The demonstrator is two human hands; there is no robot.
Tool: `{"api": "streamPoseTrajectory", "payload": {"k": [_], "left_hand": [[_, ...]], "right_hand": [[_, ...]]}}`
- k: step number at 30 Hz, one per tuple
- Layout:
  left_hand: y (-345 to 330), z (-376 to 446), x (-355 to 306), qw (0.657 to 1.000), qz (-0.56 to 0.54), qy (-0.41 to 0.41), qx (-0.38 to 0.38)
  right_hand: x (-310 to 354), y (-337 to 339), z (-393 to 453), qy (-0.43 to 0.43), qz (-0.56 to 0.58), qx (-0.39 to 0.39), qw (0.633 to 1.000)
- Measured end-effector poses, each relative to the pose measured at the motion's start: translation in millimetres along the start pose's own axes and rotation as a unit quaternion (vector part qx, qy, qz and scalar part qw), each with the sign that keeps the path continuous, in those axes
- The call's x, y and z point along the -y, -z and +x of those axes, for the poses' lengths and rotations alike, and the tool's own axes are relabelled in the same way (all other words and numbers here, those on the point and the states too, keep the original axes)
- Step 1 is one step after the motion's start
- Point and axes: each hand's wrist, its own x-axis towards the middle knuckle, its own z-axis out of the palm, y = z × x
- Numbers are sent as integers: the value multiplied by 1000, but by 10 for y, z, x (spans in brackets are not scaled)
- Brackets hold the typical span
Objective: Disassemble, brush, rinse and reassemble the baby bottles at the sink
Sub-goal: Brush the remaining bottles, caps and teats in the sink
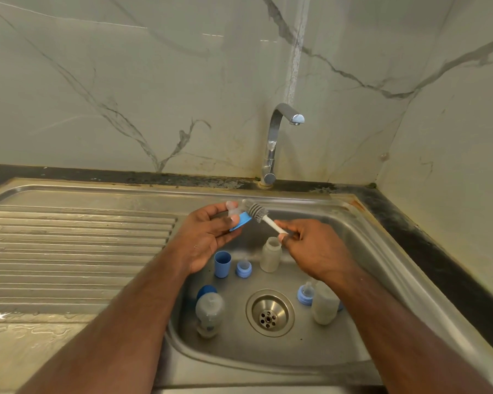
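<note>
Marble-veined wall behind, steel sink (362, 251) set in the desk corner, ribbed drainboard (77, 245) on the left, tap (276, 137) at the back rim with spout off. Left hand (208, 237) over the basin's back-left edge, grip curled round a blue collar with clear teat (238, 218). Right hand (313, 248) just beside it, grip pinching the white handle of a grey bottle brush (258, 213), bristles touching the collar. On the basin floor: blue cap (222, 264), second collar-teat (244, 269), open bottle (271, 254) upright behind the drain (269, 312); assembled bottle (209, 309) lying left of it; third collar-teat (306, 294) and bottle (325, 304) on the right, near the wall. Basin front is open.
</note>
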Motion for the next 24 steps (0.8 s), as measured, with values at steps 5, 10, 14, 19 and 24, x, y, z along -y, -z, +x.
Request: {"api": "streamPoseTrajectory", "payload": {"k": [5, 10, 14, 19, 24], "left_hand": [[-8, 24, 24, 1000, -8, -3, -2], [-2, 24, 29, 1000, -9, 4, 15], [16, 29, 18, 1000, -18, 7, 13], [-24, 6, 15, 999, -29, 18, 18], [20, 13, -15, 997, -76, 13, 12]], "right_hand": [[19, -10, -33, 7, 61, 20, 998], [21, -59, 19, -8, 39, 2, 999], [16, -50, -27, -5, 93, 14, 996], [-18, -77, 17, -16, 70, 1, 997], [-25, -77, -25, -26, 155, 21, 987]]}}
